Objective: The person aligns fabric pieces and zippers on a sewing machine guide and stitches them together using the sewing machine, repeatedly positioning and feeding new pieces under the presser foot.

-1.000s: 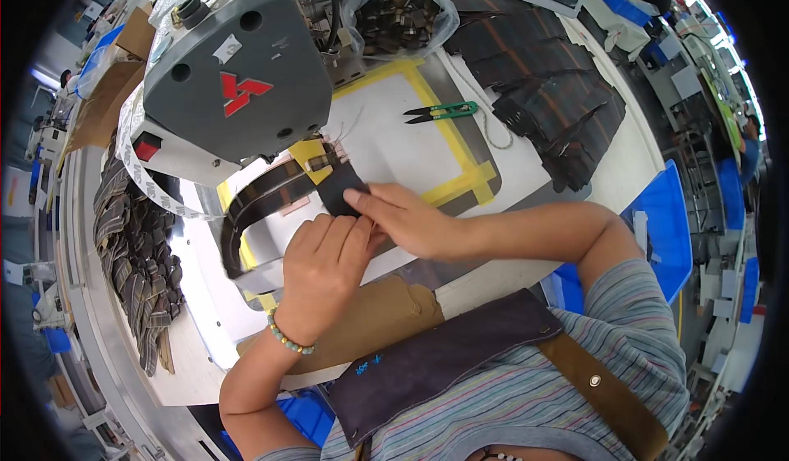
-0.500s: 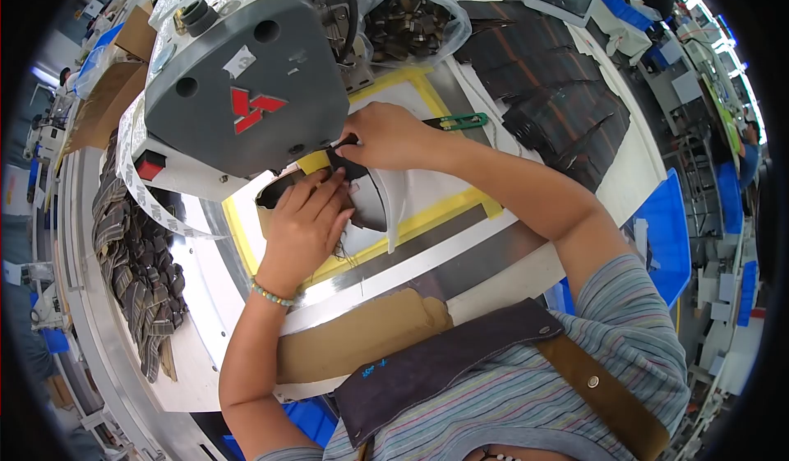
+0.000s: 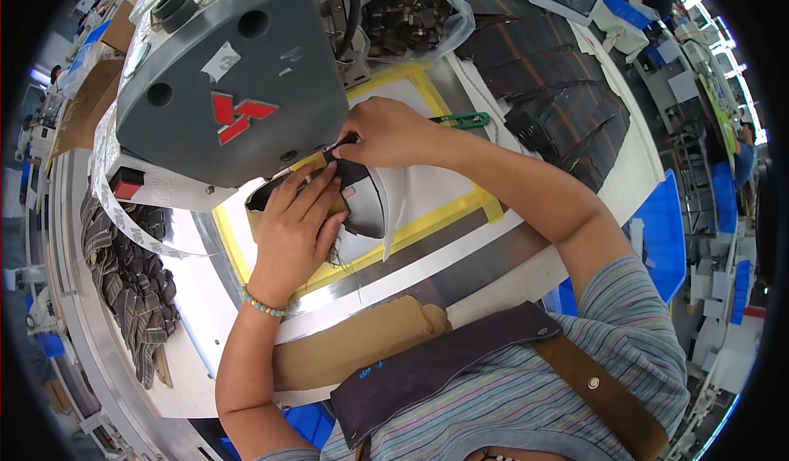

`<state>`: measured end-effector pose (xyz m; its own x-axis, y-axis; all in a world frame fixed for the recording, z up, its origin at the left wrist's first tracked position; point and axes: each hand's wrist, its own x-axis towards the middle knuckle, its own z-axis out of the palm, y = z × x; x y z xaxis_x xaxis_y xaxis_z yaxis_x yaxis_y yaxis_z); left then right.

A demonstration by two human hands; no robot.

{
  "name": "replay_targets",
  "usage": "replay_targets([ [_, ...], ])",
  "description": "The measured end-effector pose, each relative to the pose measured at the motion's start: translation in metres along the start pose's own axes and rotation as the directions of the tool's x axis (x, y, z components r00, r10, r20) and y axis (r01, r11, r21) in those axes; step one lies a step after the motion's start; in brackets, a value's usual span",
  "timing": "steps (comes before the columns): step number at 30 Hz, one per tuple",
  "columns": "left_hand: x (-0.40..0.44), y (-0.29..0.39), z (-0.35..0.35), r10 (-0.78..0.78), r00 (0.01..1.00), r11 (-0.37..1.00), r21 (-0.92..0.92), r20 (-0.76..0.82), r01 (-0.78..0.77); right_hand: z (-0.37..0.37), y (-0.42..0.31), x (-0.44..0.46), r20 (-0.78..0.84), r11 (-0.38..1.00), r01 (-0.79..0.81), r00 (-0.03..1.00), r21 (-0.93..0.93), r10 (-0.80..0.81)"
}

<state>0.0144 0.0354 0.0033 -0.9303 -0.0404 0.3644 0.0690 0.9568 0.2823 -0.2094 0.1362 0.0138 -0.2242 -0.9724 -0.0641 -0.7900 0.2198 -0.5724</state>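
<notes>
A dark curved fabric piece [image 3: 367,212], with a tan part and a white flap [image 3: 389,206] at its right, sits under the grey sewing machine head [image 3: 238,91]. My left hand [image 3: 297,218] lies on the piece's left side, fingers stretched over it and pressing. Beside the machine head, my right hand [image 3: 390,132] pinches the dark upper edge of the fabric between thumb and fingers. The needle area is hidden behind the machine head. Loose threads hang near my left thumb.
Green-handled snips [image 3: 464,121] lie behind my right wrist. Striped fabric pieces [image 3: 551,83] are stacked at right; more dark pieces [image 3: 127,284] pile up at left. A plastic bag [image 3: 411,17] of small parts stands behind. Brown cardboard [image 3: 353,342] lies along the front edge.
The machine head appears shifted left and larger in view. My left hand has slid slightly left and down on the fabric piece; my right hand keeps its pinch.
</notes>
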Motion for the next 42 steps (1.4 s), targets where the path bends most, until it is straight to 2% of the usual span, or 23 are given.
replay_targets([
  [5, 0.002, -0.002, 0.000, -0.030, 0.999, 0.999, -0.023, 0.020, 0.030, 0.003, 0.002, 0.004, 0.024, 0.998, 0.002, 1.000, -0.057, -0.001],
  [8, 0.002, -0.003, 0.000, -0.044, 0.999, 0.997, -0.069, 0.007, 0.045, 0.001, 0.010, -0.006, -0.291, 0.933, 0.186, 0.916, -0.307, -0.278],
  [11, 0.002, -0.002, 0.001, -0.052, 0.999, 0.995, -0.088, -0.008, 0.051, -0.049, 0.002, -0.023, -0.233, 0.826, 0.478, 0.803, -0.298, -0.549],
  [14, 0.004, 0.000, -0.001, -0.078, 0.997, 0.989, -0.129, -0.015, 0.075, -0.055, -0.004, -0.047, 0.002, 0.827, 0.561, 0.828, -0.037, -0.561],
  [15, 0.004, 0.000, -0.001, -0.080, 0.997, 0.989, -0.124, -0.012, 0.078, -0.041, 0.004, -0.050, 0.039, 0.792, 0.590, 0.805, -0.160, -0.592],
  [18, 0.005, -0.001, 0.000, -0.078, 0.997, 0.989, -0.126, -0.011, 0.076, 0.000, 0.022, -0.049, -0.033, 0.729, 0.549, 0.789, -0.409, -0.613],
  [19, 0.005, -0.001, -0.001, -0.080, 0.997, 0.988, -0.137, -0.014, 0.077, 0.009, 0.026, -0.047, -0.112, 0.721, 0.554, 0.755, -0.417, -0.646],
  [27, -0.005, -0.015, 0.003, -0.129, 0.986, 0.981, -0.160, -0.103, 0.112, 0.011, 0.038, -0.043, -0.083, 0.722, 0.589, 0.751, -0.364, -0.655],
  [33, 0.000, -0.008, 0.002, -0.043, 0.998, 0.997, 0.058, 0.035, 0.041, 0.008, 0.040, -0.039, -0.064, 0.708, 0.619, 0.736, -0.340, -0.674],
  [42, 0.001, -0.007, 0.000, -0.051, 0.996, 0.997, 0.066, 0.070, 0.046, 0.012, 0.041, -0.039, -0.097, 0.730, 0.603, 0.746, -0.323, -0.659],
])
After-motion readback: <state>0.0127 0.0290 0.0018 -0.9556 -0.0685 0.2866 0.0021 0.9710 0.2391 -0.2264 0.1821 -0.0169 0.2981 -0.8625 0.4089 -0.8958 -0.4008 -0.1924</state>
